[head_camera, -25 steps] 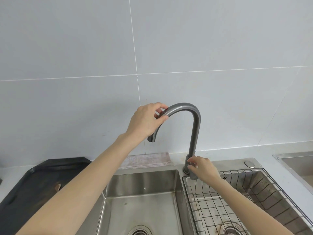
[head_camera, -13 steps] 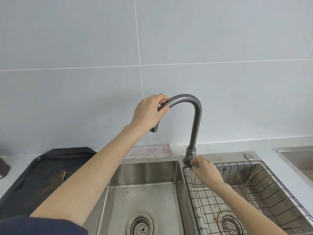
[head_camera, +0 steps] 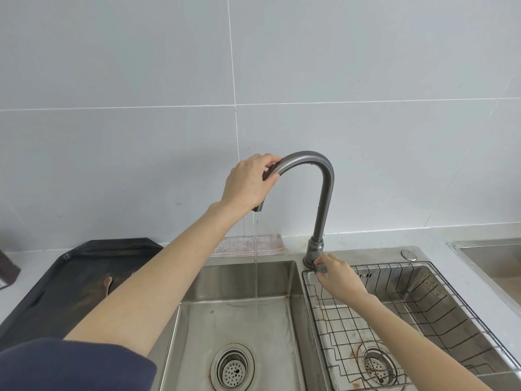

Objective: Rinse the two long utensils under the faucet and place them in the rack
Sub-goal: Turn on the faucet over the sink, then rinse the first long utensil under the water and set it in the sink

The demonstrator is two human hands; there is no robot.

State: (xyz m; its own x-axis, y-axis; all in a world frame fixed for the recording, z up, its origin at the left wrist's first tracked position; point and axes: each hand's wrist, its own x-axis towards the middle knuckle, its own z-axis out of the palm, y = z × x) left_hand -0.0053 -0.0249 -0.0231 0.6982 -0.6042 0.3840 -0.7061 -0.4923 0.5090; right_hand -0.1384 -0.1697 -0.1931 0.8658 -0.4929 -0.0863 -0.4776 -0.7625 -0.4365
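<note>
My left hand (head_camera: 249, 182) grips the downturned spout of the grey gooseneck faucet (head_camera: 324, 193). A thin stream of water (head_camera: 255, 258) falls from the spout into the left sink basin (head_camera: 239, 320). My right hand (head_camera: 335, 275) is closed on the faucet handle (head_camera: 320, 267) at the faucet's base. A wire rack (head_camera: 423, 314) sits in the right basin with nothing in it. One light wooden utensil (head_camera: 107, 284) lies on the black tray (head_camera: 56, 292) at the left, partly behind my left forearm. A second utensil is mostly hidden by that arm.
A pinkish cloth (head_camera: 253, 245) lies behind the left basin against the tiled wall. Another steel basin edge (head_camera: 485, 258) shows at the far right. A dark box (head_camera: 7, 270) stands at the left edge. Both drains have strainers.
Water has gone from a drip to a steady thin stream. Both hands kept their holds on spout and handle. The camera tilted down, showing more of the basins.
</note>
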